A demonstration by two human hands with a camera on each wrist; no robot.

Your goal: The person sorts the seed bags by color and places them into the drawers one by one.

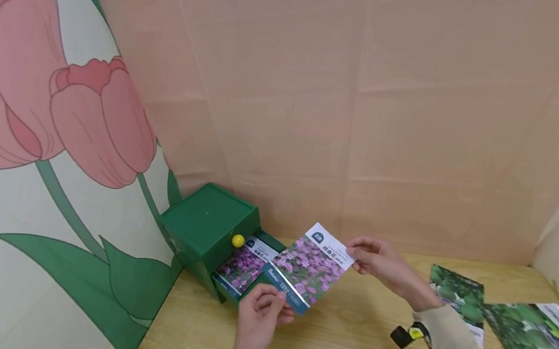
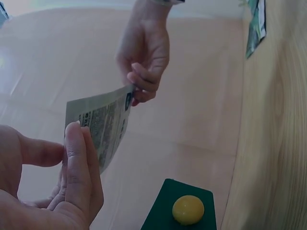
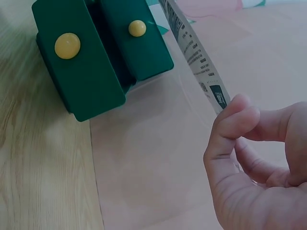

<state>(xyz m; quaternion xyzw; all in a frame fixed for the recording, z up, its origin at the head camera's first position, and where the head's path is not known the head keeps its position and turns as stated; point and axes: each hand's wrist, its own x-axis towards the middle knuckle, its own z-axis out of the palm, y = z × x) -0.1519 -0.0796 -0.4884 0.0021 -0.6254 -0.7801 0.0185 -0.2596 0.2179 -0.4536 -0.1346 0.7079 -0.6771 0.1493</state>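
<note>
A flower seed packet [image 1: 308, 264] with pink-purple blossoms, a white top and a teal bottom band is held tilted in the air between both hands. My left hand [image 1: 260, 319] pinches its lower edge, thumb against fingers. At the upper right corner, my right hand [image 1: 382, 263] pinches it between thumb and fingers. The packet's printed back [image 2: 108, 122] faces the left wrist camera. Just left of it stands a small green drawer box [image 1: 210, 213] with its lower drawer [image 3: 84, 86] pulled out. Inside that drawer lies a similar flower packet [image 1: 245, 264], partly covered by the held one.
Several packets with green leaf pictures [image 1: 522, 333] lie on the wooden table [image 1: 344, 338] at the right, partly behind the right forearm. A yellow knob [image 3: 137, 28] sits on the upper drawer. Behind the table hangs a pinkish sheet [image 1: 365, 121]; a tulip-printed panel [image 1: 102, 124] stands left.
</note>
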